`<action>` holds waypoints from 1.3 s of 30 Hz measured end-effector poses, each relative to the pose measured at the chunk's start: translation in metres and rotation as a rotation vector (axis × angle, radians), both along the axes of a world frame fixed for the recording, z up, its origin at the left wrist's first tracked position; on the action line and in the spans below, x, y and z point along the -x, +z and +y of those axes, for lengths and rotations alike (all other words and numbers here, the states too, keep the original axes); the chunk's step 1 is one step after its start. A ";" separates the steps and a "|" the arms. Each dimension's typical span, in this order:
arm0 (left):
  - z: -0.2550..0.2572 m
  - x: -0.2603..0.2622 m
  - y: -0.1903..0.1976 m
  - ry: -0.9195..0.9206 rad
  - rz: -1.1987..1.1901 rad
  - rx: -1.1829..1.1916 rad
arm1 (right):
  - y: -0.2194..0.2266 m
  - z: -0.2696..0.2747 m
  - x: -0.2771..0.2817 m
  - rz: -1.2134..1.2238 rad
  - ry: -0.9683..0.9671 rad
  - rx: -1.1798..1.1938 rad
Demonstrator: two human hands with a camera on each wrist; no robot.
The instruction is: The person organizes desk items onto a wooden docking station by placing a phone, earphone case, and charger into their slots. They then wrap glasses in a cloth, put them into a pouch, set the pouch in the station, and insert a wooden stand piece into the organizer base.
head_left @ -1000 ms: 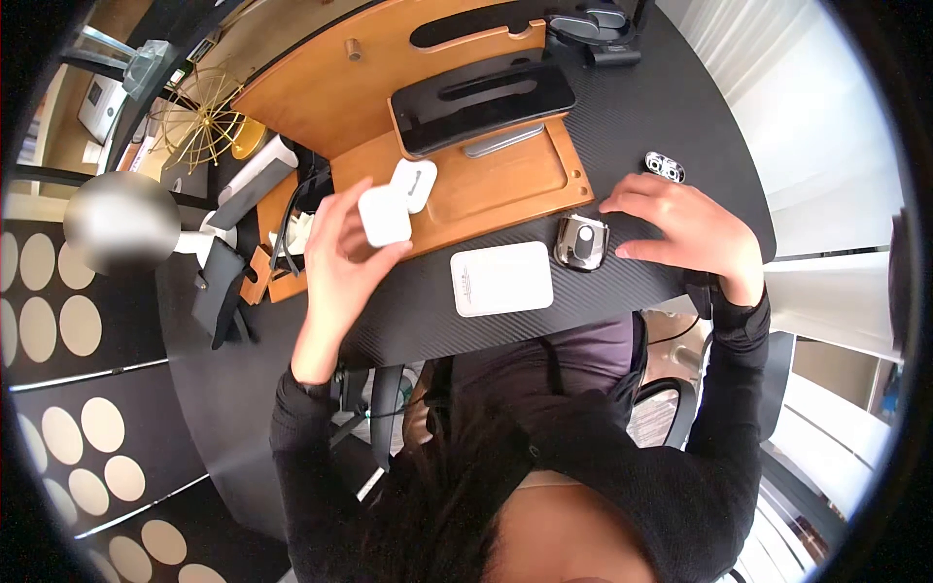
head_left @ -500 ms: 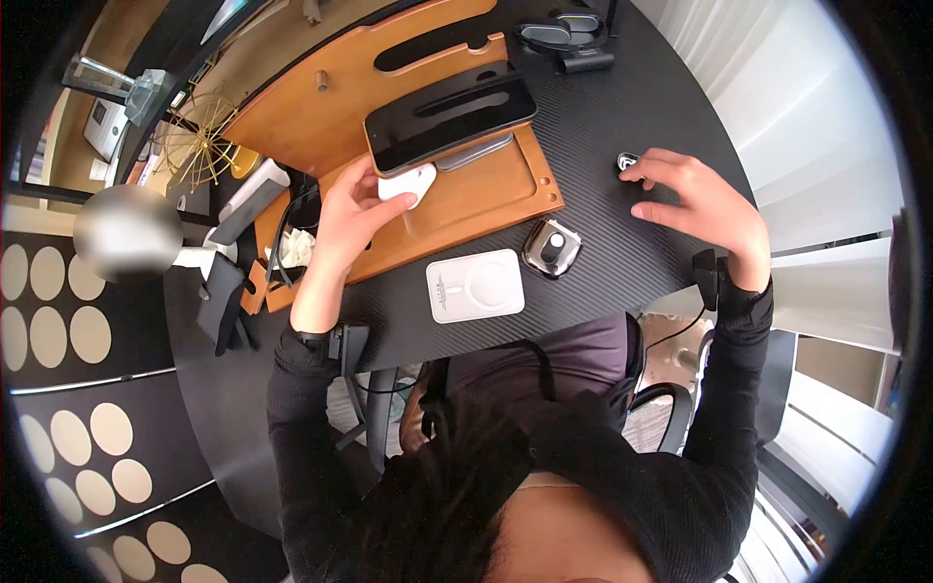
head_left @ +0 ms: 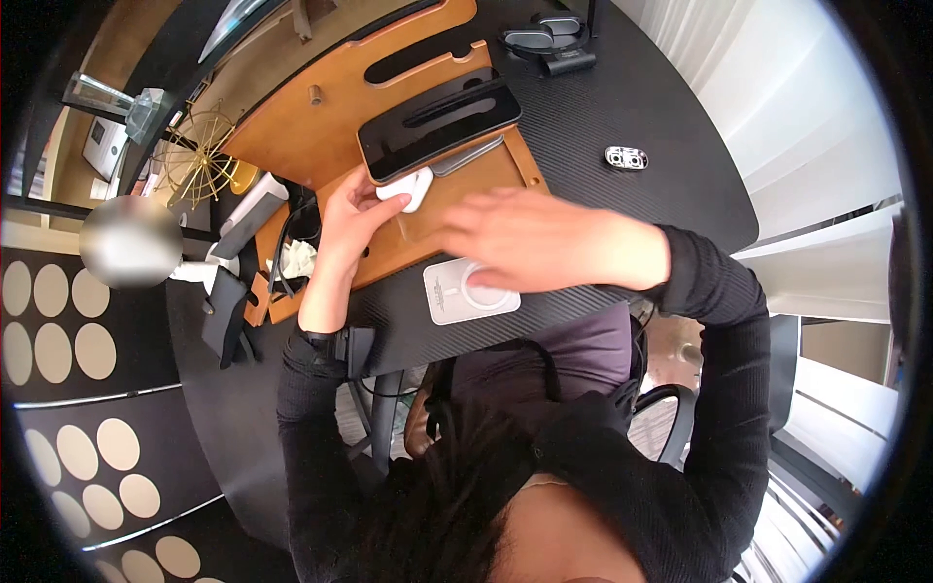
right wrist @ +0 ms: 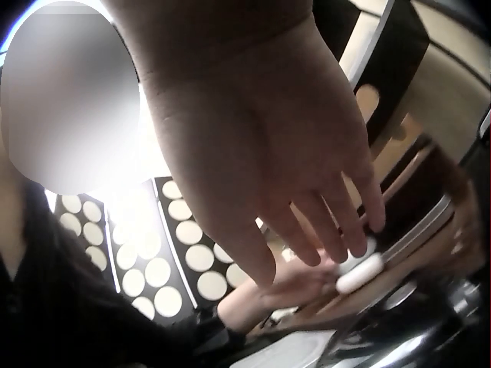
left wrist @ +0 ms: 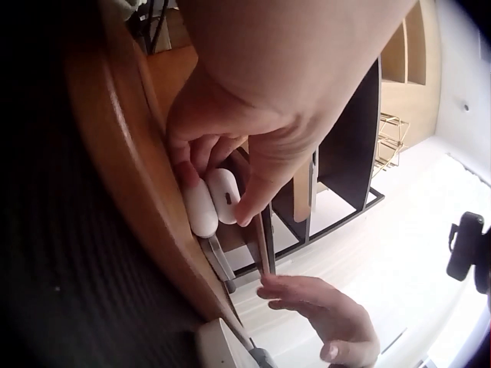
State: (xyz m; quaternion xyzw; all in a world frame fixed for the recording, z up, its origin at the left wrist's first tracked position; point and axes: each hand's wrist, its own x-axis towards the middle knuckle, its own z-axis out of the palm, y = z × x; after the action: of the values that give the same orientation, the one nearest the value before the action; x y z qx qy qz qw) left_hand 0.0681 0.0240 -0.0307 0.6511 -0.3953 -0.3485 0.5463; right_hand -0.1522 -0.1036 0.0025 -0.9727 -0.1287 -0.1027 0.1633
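In the head view my left hand [head_left: 348, 216] pinches a white earbud case [head_left: 406, 190] between thumb and fingers, low over the wooden tray [head_left: 457, 209]. The left wrist view shows it as two rounded white parts [left wrist: 201, 208] side by side, one with a small dark slot. My right hand [head_left: 554, 238], blurred, stretches across the desk above a flat white charger [head_left: 447, 296] with a ring on it. The right wrist view shows that hand's fingers spread and holding nothing. Below them is a glossy dark metallic case [right wrist: 406, 330], hidden by the hand in the head view.
A black phone [head_left: 437, 131] leans on the wooden stand's upright. To the right lies a small black-and-silver piece with two round holes [head_left: 626, 157]. Dark glasses [head_left: 539, 37] sit at the back. A gold wire wheel [head_left: 201, 154] and a white lamp-like device [head_left: 255, 199] stand left.
My left hand has brought the white case down to the wooden tray. The right hand reached to the small black-and-silver piece, then swung left over the charger.
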 end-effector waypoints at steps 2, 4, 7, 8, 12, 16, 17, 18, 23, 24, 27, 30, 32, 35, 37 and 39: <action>0.002 0.000 0.000 0.001 -0.028 -0.036 | -0.013 0.007 -0.017 -0.050 0.043 0.003; 0.002 -0.001 0.002 0.014 -0.026 -0.033 | -0.017 0.004 -0.031 0.039 0.031 -0.013; 0.000 -0.006 -0.002 0.027 -0.022 -0.007 | -0.021 -0.006 -0.039 0.086 0.054 -0.093; -0.001 -0.008 -0.003 0.012 -0.011 0.009 | -0.021 -0.011 -0.040 0.101 0.076 -0.067; -0.006 -0.013 -0.014 -0.010 -0.020 0.035 | -0.024 -0.027 -0.040 0.047 0.133 -0.108; -0.006 -0.014 -0.015 0.038 -0.052 -0.009 | 0.011 -0.051 -0.007 0.111 -0.023 -0.284; -0.004 -0.012 -0.013 0.035 -0.061 -0.011 | 0.015 -0.063 0.008 0.052 -0.072 -0.274; -0.002 -0.010 -0.011 0.030 -0.069 -0.012 | 0.021 -0.072 0.025 0.025 -0.172 -0.207; -0.001 -0.016 -0.016 -0.044 -0.132 -0.033 | 0.006 -0.100 0.094 0.077 -0.512 -0.014; -0.003 -0.013 -0.019 0.033 -0.225 -0.019 | 0.002 -0.099 0.101 0.130 -0.565 -0.043; -0.005 -0.004 -0.021 0.189 -0.385 0.050 | -0.002 -0.096 0.106 0.146 -0.605 -0.066; 0.004 0.010 -0.009 0.294 -0.506 0.080 | 0.001 -0.090 0.109 0.207 -0.672 -0.108; 0.018 0.032 0.016 0.272 -0.659 -0.037 | 0.001 -0.085 0.106 0.073 -0.517 -0.206; 0.025 0.083 0.036 -0.054 -0.803 0.014 | 0.001 -0.069 0.092 0.063 -0.434 -0.376; 0.021 0.112 0.045 -0.249 -1.057 -0.031 | -0.003 -0.059 0.084 0.023 -0.399 -0.360; 0.006 0.131 0.039 -0.261 -1.154 0.030 | 0.003 -0.049 0.079 0.079 -0.418 -0.346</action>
State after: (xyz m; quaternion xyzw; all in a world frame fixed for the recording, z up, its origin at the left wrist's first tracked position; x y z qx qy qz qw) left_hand -0.0630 0.0298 0.0087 0.6735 -0.7103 0.0033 0.2047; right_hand -0.2311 -0.1523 0.0051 -0.9391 0.1010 -0.1167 0.3070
